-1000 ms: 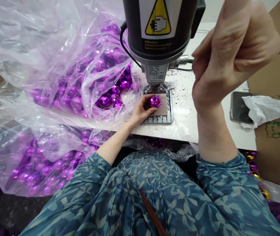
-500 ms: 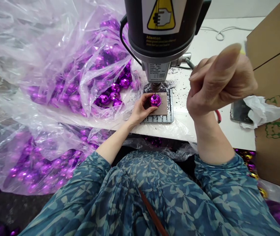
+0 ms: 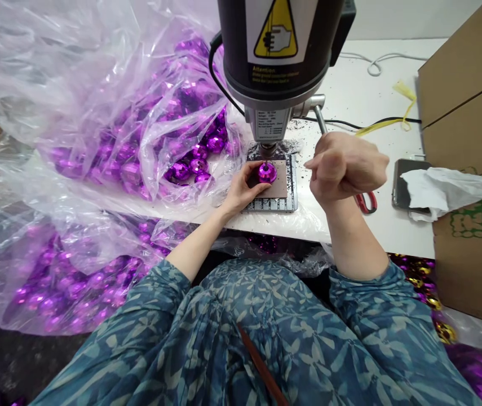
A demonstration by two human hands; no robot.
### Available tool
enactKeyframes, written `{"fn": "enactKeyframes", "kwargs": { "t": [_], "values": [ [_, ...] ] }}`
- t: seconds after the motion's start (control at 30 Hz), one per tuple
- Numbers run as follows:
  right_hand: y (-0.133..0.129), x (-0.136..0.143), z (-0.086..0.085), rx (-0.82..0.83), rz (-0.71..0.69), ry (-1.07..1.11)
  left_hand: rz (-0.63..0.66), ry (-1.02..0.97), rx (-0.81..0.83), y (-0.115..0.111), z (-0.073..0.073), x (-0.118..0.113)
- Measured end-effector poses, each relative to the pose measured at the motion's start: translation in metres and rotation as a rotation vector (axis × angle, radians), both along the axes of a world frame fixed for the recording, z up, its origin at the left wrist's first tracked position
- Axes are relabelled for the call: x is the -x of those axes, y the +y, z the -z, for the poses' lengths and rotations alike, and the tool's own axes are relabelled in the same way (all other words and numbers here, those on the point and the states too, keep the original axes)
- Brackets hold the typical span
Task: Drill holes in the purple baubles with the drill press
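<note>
Under the chuck of a drill press (image 3: 270,121), a shiny purple faceted ball (image 3: 267,172) rests on a tan board (image 3: 282,183) over a metal base plate (image 3: 272,206). Thumb and fingers of my left hand (image 3: 243,189) grip the ball from its left side, with the drill tip touching or just above its top. Closed around the end of the press's lever (image 3: 321,119) is my right hand (image 3: 346,166), to the right of the machine. Dark shavings lie around the base plate.
Clear plastic bags (image 3: 97,225) full of purple balls cover the left. On the right are red-handled scissors (image 3: 366,203), a phone (image 3: 401,192) under white tissue (image 3: 430,189), a cardboard box (image 3: 469,141), a yellow ribbon (image 3: 380,126) and cables.
My right hand has moved down and left, lowering with the lever, and more of the scissors and ribbon shows. My left hand stays on the purple ball.
</note>
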State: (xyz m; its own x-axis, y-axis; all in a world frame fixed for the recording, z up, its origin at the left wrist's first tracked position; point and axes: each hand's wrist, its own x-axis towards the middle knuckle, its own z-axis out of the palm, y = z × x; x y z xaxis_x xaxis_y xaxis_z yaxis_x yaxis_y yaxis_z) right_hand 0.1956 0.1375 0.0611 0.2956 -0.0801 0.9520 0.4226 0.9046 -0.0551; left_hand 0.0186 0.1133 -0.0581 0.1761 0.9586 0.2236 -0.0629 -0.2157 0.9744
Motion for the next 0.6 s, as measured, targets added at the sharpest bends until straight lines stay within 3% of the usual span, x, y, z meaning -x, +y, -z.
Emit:
{"fn": "enactKeyframes", "kwargs": {
  "t": [0.1,0.23,0.33,0.4,0.47,0.6],
  "values": [
    [-0.015,0.006,-0.016,0.01,-0.047,-0.003,-0.007,-0.003,0.005,0.001,0.0,-0.002],
    [-0.025,0.011,-0.067,0.204,-0.092,0.072,-0.094,0.025,-0.017,-0.003,-0.001,-0.006],
    [-0.021,0.009,-0.105,0.375,-0.225,0.033,-0.242,0.123,-0.063,-0.025,0.002,-0.003],
    [-0.02,0.008,-0.121,0.519,-0.312,-0.007,-0.236,0.204,-0.134,-0.051,0.01,0.004],
    [-0.023,0.007,-0.128,0.618,-0.389,0.007,-0.082,0.308,-0.265,-0.081,0.025,0.013],
    [-0.03,0.009,-0.127,0.685,-0.43,0.052,0.397,0.64,-0.632,-0.132,0.06,0.028]
  ]
}}
